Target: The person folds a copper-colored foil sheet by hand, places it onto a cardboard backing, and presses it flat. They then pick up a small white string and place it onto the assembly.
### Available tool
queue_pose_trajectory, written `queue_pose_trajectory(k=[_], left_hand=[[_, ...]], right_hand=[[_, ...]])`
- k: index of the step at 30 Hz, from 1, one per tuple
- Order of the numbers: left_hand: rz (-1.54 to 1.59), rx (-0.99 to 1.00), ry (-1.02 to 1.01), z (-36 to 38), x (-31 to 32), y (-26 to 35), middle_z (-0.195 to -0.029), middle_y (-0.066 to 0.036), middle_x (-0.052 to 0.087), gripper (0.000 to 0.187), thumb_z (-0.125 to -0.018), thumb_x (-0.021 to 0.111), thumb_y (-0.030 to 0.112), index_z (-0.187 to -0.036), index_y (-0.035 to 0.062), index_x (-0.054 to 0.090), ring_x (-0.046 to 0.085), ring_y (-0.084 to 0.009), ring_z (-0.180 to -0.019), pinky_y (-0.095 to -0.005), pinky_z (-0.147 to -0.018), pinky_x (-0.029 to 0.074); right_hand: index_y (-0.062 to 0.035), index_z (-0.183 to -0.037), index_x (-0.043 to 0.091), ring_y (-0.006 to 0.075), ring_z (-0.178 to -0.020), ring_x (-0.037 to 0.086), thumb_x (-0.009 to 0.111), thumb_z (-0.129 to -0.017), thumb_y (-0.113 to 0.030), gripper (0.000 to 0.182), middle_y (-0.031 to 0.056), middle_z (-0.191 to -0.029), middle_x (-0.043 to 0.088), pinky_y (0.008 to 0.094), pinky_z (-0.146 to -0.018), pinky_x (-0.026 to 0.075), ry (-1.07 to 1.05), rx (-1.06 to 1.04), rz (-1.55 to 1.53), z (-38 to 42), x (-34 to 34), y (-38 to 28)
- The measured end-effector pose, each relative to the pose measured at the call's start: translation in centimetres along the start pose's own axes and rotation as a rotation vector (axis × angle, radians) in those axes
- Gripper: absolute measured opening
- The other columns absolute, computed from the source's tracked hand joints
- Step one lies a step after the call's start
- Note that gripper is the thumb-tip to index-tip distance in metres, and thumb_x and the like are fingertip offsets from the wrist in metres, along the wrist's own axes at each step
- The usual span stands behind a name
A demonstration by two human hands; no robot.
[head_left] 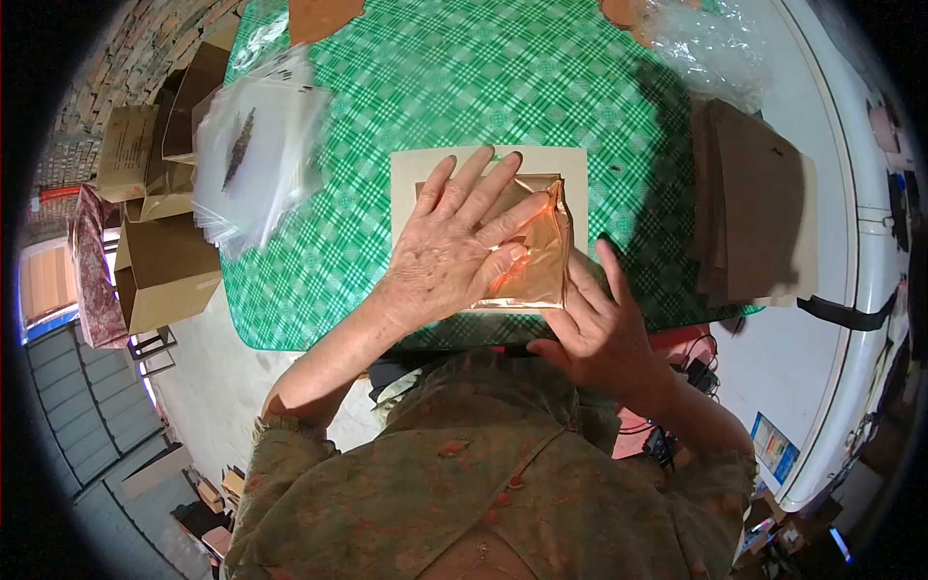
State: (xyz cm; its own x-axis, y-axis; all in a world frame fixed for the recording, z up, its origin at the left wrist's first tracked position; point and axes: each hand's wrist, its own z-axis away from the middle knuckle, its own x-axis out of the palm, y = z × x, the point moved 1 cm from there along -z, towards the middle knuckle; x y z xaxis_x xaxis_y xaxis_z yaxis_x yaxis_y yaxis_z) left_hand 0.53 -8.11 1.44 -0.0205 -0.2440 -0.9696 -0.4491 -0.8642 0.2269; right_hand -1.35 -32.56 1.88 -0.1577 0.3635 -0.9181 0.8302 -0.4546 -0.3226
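A shiny copper-coloured foil packet (547, 271) lies on a cream sheet of card (574, 164), near the front of the table. My left hand (440, 242) is spread flat over the packet's left part, palm down, fingers apart and pointing away from me. It hides much of the packet. At the packet's lower right corner is my right hand (604, 333), its fingers stretched out and apart, with some fingertips close along the right edge. The thumb of this hand sits just below the packet's front edge.
A green checked cloth (464, 87) covers the table. Clear plastic sleeves (261, 145) lie in a stack at the left, beside open cardboard boxes (169, 266). Flat brown card pieces (754, 203) are piled at the right, below crumpled clear plastic (701, 43).
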Motion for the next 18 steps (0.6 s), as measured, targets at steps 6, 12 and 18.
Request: queue_pose_trajectory(k=[6,12,18], left_hand=[[-0.026,0.017,0.035,0.1,0.2,0.0,-0.176,-0.012,0.034,0.054,-0.112,0.046,0.052,-0.160,0.0284,0.054,0.029,-0.0381,-0.162,-0.0571,-0.135,0.017],[-0.024,0.032,0.078,0.2,0.5,-0.2,-0.176,-0.012,0.034,0.059,-0.110,0.049,0.056,-0.162,0.0282,0.051,0.029,-0.0374,-0.162,-0.0570,-0.134,0.019],[0.033,0.030,0.113,0.4,0.7,-0.4,-0.175,-0.013,0.035,0.066,-0.109,0.051,0.059,-0.163,0.0232,0.048,0.030,-0.0386,-0.162,-0.0577,-0.133,0.019]], right_hand=[[-0.0016,-0.112,0.074,0.0304,-0.113,0.068,0.077,-0.093,-0.035,0.039,0.0116,-0.101,0.070,0.0565,-0.116,0.045,0.199,-0.110,-0.165,2.1,-1.7,-0.9],[0.0028,-0.143,0.060,0.0345,-0.144,0.051,0.081,-0.085,-0.026,0.068,0.0179,-0.155,0.054,0.0595,-0.121,0.033,0.137,0.144,0.067,-1.6,-1.1,-0.1],[0.0045,-0.155,0.051,0.0355,-0.159,0.035,0.085,-0.083,-0.039,0.091,0.0197,-0.167,0.044,0.0709,-0.125,0.022,0.026,0.244,0.086,-0.9,0.2,0.0]])
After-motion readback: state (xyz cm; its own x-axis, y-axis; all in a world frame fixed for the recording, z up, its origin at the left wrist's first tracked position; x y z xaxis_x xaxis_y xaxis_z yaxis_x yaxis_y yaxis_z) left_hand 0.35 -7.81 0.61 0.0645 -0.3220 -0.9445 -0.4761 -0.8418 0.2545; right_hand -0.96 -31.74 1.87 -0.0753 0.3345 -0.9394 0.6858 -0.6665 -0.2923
